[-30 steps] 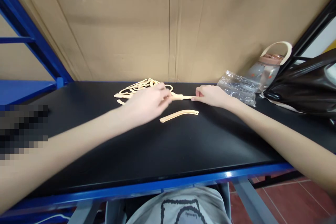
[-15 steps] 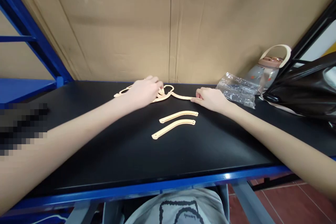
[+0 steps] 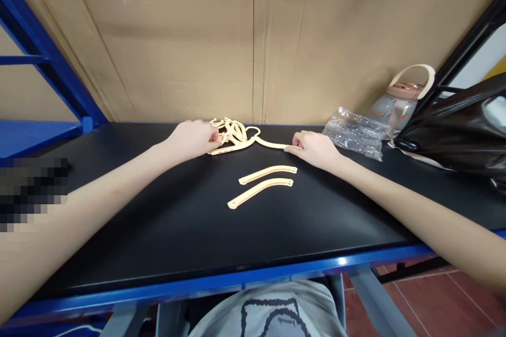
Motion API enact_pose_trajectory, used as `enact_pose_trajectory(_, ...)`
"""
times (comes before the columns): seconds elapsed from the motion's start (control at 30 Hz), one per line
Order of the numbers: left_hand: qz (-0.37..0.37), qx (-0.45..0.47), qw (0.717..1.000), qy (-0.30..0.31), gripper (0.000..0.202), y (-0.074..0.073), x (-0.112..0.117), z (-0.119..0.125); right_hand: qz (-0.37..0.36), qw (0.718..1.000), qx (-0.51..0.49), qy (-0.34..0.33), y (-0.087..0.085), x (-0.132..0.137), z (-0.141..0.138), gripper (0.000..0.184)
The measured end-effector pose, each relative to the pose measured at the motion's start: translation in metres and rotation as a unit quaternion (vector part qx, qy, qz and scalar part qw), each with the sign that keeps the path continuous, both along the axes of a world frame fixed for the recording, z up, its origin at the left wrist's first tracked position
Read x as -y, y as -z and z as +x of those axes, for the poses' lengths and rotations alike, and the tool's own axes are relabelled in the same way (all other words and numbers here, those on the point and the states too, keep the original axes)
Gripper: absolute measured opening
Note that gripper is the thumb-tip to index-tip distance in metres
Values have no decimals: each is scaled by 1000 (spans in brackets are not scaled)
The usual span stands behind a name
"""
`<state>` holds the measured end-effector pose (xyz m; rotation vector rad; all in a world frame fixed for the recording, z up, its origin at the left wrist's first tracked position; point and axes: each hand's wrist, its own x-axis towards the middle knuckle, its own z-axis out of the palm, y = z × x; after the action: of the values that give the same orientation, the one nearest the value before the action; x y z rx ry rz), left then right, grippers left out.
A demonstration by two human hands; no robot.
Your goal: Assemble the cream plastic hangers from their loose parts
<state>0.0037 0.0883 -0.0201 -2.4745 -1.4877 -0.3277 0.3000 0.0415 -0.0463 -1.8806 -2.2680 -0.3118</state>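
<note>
A cream plastic clothes hanger (image 3: 241, 146) lies near the back of the black tabletop, its hook pointing to the cardboard. My left hand (image 3: 193, 138) is closed at the hanger's left end, the fingertips partly hidden beside a pile of cream plastic pieces (image 3: 233, 129). At the right end, my right hand (image 3: 316, 148) pinches the hanger's tip between thumb and fingers. In front of the hanger rest two loose curved cream strips, an upper strip (image 3: 269, 173) and a lower strip (image 3: 261, 192), with small holes at their ends.
A crumpled clear plastic bag (image 3: 353, 134) lies right of my right hand. Behind it stands a clear bottle (image 3: 395, 108) with a cream handle, beside a black shiny bag (image 3: 454, 131). Cardboard (image 3: 177, 37) walls the back; a blue frame (image 3: 55, 63) rises at left.
My left hand has moved left from the hanger's middle to its left end, uncovering the pile of pieces. My right hand stays at the right tip.
</note>
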Motion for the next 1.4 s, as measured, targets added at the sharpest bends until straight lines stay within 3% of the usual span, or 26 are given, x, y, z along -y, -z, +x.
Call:
enact_pose_trajectory(0.1, 39, -56, 996, -49, 30, -5, 4, 3, 0, 1000, 4, 4, 0, -1, 0, 36)
enact_pose_trajectory(0.2, 31, -55, 996, -60, 27, -9, 5, 2, 5, 1000, 6, 5, 1, -1, 0, 35)
enact_pose_trajectory(0.47, -13, 45, 993, -105, 32, -8, -9, -6, 19, 1000, 15, 6, 4, -3, 1, 34)
enact_pose_trajectory(0.6, -38, 80, 994, -64, 30, 0, -22, -15, 21, 1000, 19, 4, 6, -4, 2, 34)
enact_pose_trajectory(0.77, 5, 26, 999, 26, 32, -2, -24, -20, 21, 1000, 21, -1, 7, -5, 3, 34)
enact_pose_trajectory(0.93, -135, -17, 983, 122, 30, -12, -13, -13, 21, 1000, 19, -6, 7, -5, 4, 34)
enact_pose_trajectory(1.07, -115, -70, 981, 139, 25, -14, -9, -9, 21, 1000, 16, -5, 6, -4, 3, 33)
enact_pose_trajectory(1.3, -111, -139, 980, 87, 19, -22, 2, -4, 18, 1000, -1, -4, 6, -4, 3, 32)
enact_pose_trajectory(1.4, -71, -159, 981, 86, 20, -22, 2, -5, 19, 1000, -4, -3, 6, -4, 3, 32)
